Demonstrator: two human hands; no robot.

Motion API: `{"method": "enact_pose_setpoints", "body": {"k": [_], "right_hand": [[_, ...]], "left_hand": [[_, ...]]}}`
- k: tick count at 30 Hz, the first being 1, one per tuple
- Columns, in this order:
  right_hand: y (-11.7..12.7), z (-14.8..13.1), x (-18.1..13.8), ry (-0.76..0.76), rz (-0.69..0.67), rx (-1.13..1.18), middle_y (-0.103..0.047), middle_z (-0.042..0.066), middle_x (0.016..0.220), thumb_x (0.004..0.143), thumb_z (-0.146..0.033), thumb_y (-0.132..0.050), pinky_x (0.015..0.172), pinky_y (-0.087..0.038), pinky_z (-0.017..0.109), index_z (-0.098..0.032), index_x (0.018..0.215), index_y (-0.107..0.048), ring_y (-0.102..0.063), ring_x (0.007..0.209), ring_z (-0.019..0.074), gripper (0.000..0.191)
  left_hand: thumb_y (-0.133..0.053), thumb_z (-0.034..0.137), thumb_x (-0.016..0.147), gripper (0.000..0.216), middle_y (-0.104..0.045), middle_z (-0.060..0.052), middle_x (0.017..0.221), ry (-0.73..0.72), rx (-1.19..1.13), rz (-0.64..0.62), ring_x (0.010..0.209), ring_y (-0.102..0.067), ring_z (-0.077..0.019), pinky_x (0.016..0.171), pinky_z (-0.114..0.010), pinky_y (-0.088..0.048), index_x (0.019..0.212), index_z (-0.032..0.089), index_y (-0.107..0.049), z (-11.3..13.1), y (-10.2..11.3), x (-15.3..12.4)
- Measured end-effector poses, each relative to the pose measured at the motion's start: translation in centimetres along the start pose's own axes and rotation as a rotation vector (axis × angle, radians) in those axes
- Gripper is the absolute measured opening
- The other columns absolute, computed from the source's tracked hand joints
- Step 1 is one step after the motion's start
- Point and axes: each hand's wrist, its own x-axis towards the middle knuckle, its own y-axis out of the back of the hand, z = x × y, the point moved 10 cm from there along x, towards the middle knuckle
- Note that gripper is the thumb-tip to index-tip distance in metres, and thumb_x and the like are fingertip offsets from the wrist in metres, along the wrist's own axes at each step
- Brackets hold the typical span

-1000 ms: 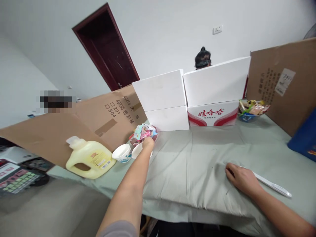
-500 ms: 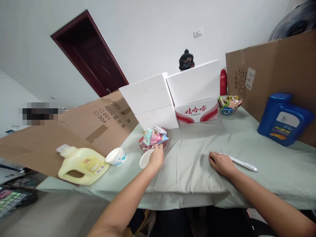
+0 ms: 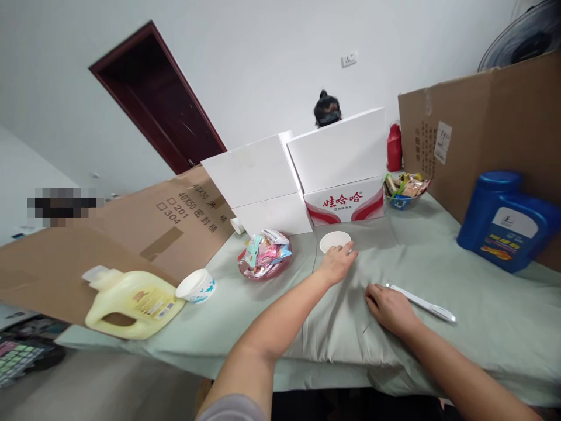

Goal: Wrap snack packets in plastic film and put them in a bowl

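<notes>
My left hand [image 3: 336, 264] reaches across the pale green cloth [image 3: 482, 333] and grips the near rim of a small white paper cup [image 3: 335, 240] standing in front of the white boxes. My right hand [image 3: 389, 308] rests palm down on the cloth, fingers curled over the handle end of white plastic tongs [image 3: 423, 303] that lie flat and point right. A pink bowl of wrapped snacks [image 3: 265, 255] sits left of the cup. A second white cup with blue print [image 3: 196, 286] stands further left.
A yellow jug [image 3: 131, 302] lies on its side at the left edge. A blue jug [image 3: 508, 222] stands right, against a cardboard wall [image 3: 491, 123]. White boxes [image 3: 307, 175] and a blue snack bowl [image 3: 405, 190] line the back. Another person's head [image 3: 326, 110] shows behind them.
My left hand carried the white cup from beside the pink snack bowl to the right, in front of the white boxes. My right hand stayed on the tongs.
</notes>
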Motion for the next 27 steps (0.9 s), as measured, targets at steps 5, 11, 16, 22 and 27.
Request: {"method": "enact_pose_setpoints", "body": {"k": [5,11,16,22,27], "right_hand": [[0.0,0.0,-0.8,0.045,0.038,0.084,-0.065,0.007,0.087,0.092,-0.023,-0.039,0.070,-0.040,0.031,-0.020,0.087,-0.059,-0.062,0.079,0.0204,0.020],[0.8,-0.5,-1.8,0.051,0.021,0.204,-0.064,0.010,0.095,0.090,-0.029,-0.043,0.073,-0.047,0.035,-0.021,0.092,-0.062,-0.064,0.082,0.0230,0.020],[3.2,-5.6,-1.2,0.140,-0.050,0.437,-0.063,0.009,0.106,0.092,-0.038,-0.041,0.077,-0.048,0.036,-0.024,0.100,-0.062,-0.063,0.090,0.0229,0.026],[-1.3,-10.0,7.5,-0.074,-0.278,0.991,-0.065,0.005,0.090,0.081,-0.037,-0.060,0.080,-0.047,0.034,-0.021,0.082,-0.062,-0.060,0.086,0.0209,0.016],[-6.2,-11.8,15.1,-0.252,-0.327,1.155,-0.062,0.007,0.093,0.086,-0.055,-0.050,0.069,-0.049,0.032,-0.020,0.091,-0.056,-0.060,0.077,0.0180,0.035]], "left_hand": [[-0.048,0.044,0.092,0.048,-0.034,-0.010,0.154,0.208,-0.026,0.187,0.135,-0.035,-0.0324,0.109,-0.052,-0.031,0.137,0.026,-0.047,-4.0,2.4,-3.1],[-0.059,0.070,0.073,0.088,-0.013,-0.008,0.161,0.914,-0.018,0.118,0.142,0.001,-0.0509,0.109,-0.067,-0.015,0.148,0.032,-0.032,-22.7,5.4,-10.9],[-0.067,0.075,0.059,0.103,-0.021,-0.015,0.158,1.037,-0.227,-0.275,0.140,-0.021,-0.0489,0.104,-0.059,-0.029,0.146,0.032,-0.033,-29.3,0.2,-14.4],[-0.066,0.073,0.060,0.096,-0.039,-0.014,0.149,0.969,-0.249,-0.313,0.128,-0.047,-0.0359,0.102,-0.042,-0.037,0.141,0.029,-0.041,-28.2,-1.4,-14.7],[-0.070,0.072,0.058,0.093,-0.044,-0.013,0.145,0.888,-0.265,-0.285,0.124,-0.051,-0.0360,0.101,-0.041,-0.039,0.138,0.030,-0.047,-25.2,-0.2,-16.4]]}}
